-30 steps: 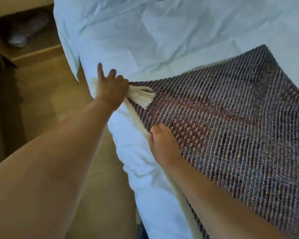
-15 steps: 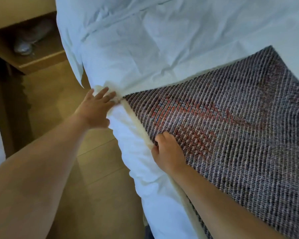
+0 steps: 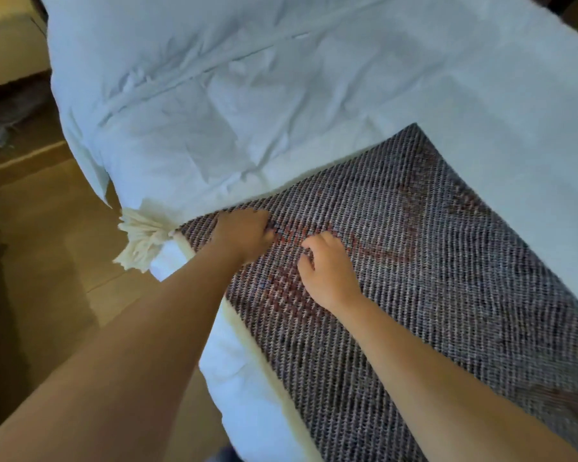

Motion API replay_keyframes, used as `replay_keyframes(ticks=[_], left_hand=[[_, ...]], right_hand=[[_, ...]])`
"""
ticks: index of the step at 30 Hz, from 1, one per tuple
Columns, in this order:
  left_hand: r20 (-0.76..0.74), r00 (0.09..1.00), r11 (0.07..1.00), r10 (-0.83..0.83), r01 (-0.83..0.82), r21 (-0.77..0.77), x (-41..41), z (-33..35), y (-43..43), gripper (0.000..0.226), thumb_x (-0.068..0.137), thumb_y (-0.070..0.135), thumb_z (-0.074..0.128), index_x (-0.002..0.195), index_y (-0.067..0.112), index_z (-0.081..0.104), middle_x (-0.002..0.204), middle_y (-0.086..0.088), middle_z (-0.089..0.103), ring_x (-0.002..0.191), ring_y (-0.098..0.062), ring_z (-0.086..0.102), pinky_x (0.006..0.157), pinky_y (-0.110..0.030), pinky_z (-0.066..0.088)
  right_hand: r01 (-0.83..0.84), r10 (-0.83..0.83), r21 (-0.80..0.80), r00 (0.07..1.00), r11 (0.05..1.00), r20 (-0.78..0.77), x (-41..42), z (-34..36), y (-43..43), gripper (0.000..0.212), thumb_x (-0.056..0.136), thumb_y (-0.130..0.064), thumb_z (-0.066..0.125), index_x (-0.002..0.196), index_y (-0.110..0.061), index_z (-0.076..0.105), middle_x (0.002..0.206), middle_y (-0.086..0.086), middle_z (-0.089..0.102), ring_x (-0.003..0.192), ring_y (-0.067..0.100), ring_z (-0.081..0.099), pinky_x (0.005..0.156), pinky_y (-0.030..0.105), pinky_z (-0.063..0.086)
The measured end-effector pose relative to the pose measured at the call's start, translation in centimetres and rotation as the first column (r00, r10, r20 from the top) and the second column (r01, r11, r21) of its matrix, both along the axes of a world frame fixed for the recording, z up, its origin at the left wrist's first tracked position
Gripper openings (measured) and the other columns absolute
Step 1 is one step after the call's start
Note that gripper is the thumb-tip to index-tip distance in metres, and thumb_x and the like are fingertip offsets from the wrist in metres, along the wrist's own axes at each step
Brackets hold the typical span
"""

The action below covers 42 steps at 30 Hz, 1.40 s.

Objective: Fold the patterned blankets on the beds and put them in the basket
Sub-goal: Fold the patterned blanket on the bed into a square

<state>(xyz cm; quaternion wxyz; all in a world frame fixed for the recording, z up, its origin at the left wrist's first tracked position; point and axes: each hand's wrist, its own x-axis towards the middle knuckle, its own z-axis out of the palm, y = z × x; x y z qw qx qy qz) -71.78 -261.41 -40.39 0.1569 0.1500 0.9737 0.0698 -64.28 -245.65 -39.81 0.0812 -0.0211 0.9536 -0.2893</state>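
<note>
Left hand [image 3: 244, 236] moved onto blanket [image 3: 431, 295] | both grips pinching weave | tassel [image 3: 141, 243] overhangs edge

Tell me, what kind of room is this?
Probably a bedroom. There is a bed with a white duvet, a patterned blanket spread on it, and a wooden floor beside it.
</note>
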Motion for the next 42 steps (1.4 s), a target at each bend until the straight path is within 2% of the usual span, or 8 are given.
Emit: replay_keyframes(ticks=[6, 10, 14, 19, 25, 32, 36, 42], left_hand=[[-0.067, 0.998, 0.995, -0.016, 0.022, 0.093, -6.8, -3.7, 6.3, 0.047, 0.094, 0.039, 0.042, 0.13, 0.011, 0.041, 0.127, -0.014, 0.048, 0.114, -0.033, 0.045, 0.088, -0.043, 0.038], [-0.11, 0.991, 0.968, -0.075, 0.099, 0.229, -10.3, -5.8, 9.6, 0.036, 0.097, 0.037, 0.038, 0.113, 0.007, 0.049, 0.111, -0.012, 0.055, 0.1, -0.03, 0.051, 0.075, -0.039, 0.036], [-0.08, 0.994, 0.948, -0.076, 0.097, 0.303, -13.2, -7.4, 8.6, 0.033, 0.098, 0.04, 0.032, 0.095, 0.011, 0.046, 0.085, -0.007, 0.059, 0.066, -0.024, 0.05, 0.055, -0.032, 0.029], [-0.054, 0.995, 0.957, -0.081, 0.093, 0.276, -13.7, -8.8, 8.3, 0.037, 0.096, 0.044, 0.034, 0.097, 0.01, 0.048, 0.091, -0.008, 0.059, 0.07, -0.025, 0.054, 0.055, -0.03, 0.028], [-0.129, 0.984, 0.978, -0.122, 0.141, 0.152, -13.0, -8.6, 8.9, 0.042, 0.099, 0.037, 0.034, 0.099, 0.001, 0.057, 0.1, -0.016, 0.057, 0.092, -0.032, 0.053, 0.061, -0.034, 0.031], [-0.09, 0.99, 0.99, -0.112, 0.103, -0.095, -11.2, -5.6, 11.4, 0.037, 0.093, 0.019, 0.032, 0.125, 0.003, 0.041, 0.126, -0.022, 0.043, 0.116, -0.037, 0.039, 0.097, -0.055, 0.029], [-0.08, 0.874, 0.874, -0.48, 0.468, -0.129, -2.6, -4.8, 14.9, 0.063, 0.095, 0.018, 0.03, 0.148, 0.017, -0.005, 0.156, -0.01, 0.0, 0.143, -0.03, -0.006, 0.11, -0.059, -0.004], [0.124, 0.628, 0.634, -0.768, 0.773, 0.013, 17.1, -5.3, 22.4, 0.063, 0.096, 0.049, 0.014, 0.147, 0.021, -0.007, 0.156, 0.0, -0.013, 0.143, -0.022, -0.015, 0.11, -0.053, -0.012]], right_hand=[[0.124, -0.137, 0.209, 0.989, 0.97, 0.052, -9.2, -1.7, 6.3, 0.044, 0.095, -0.009, 0.043, 0.138, -0.012, 0.037, 0.138, 0.012, 0.037, 0.101, 0.03, 0.057, 0.079, 0.038, 0.047], [-0.001, -0.046, 0.395, 0.993, 0.919, 0.109, -16.3, -3.2, 8.1, 0.059, 0.091, -0.003, 0.044, 0.145, -0.019, 0.025, 0.155, 0.008, 0.016, 0.109, 0.034, 0.055, 0.081, 0.04, 0.048], [-0.153, 0.079, 0.529, 0.984, 0.835, 0.16, -20.5, -3.9, 8.4, 0.03, 0.092, -0.003, 0.045, 0.122, -0.003, 0.046, 0.128, 0.018, 0.043, 0.094, 0.039, 0.057, 0.066, 0.041, 0.044], [0.016, -0.033, 0.465, 0.999, 0.885, 0.028, -21.5, -5.9, 7.0, 0.023, 0.09, 0.002, 0.039, 0.11, 0.0, 0.05, 0.112, 0.021, 0.05, 0.092, 0.034, 0.053, 0.068, 0.038, 0.034], [0.252, -0.246, 0.382, 0.967, 0.889, -0.066, -16.4, -7.4, 6.0, 0.048, 0.094, -0.024, 0.04, 0.141, -0.01, 0.035, 0.144, 0.02, 0.036, 0.129, 0.039, 0.034, 0.109, 0.048, 0.026], [0.473, -0.59, 0.514, 0.803, 0.716, 0.083, -2.6, -6.8, 14.0, 0.06, 0.096, -0.048, 0.025, 0.148, -0.025, 0.008, 0.158, 0.007, 0.008, 0.144, 0.029, 0.002, 0.113, 0.052, -0.001], [0.505, -0.667, 0.524, 0.723, 0.686, 0.178, 8.8, -5.8, 19.2, 0.059, 0.096, -0.049, 0.018, 0.148, -0.026, 0.0, 0.158, 0.006, -0.002, 0.144, 0.027, -0.005, 0.114, 0.049, -0.005], [0.656, -0.815, 0.502, 0.54, 0.564, 0.211, 23.1, -5.6, 23.1, 0.06, 0.096, -0.051, 0.015, 0.148, -0.027, -0.003, 0.158, 0.005, -0.004, 0.144, 0.026, -0.009, 0.114, 0.05, -0.004]])
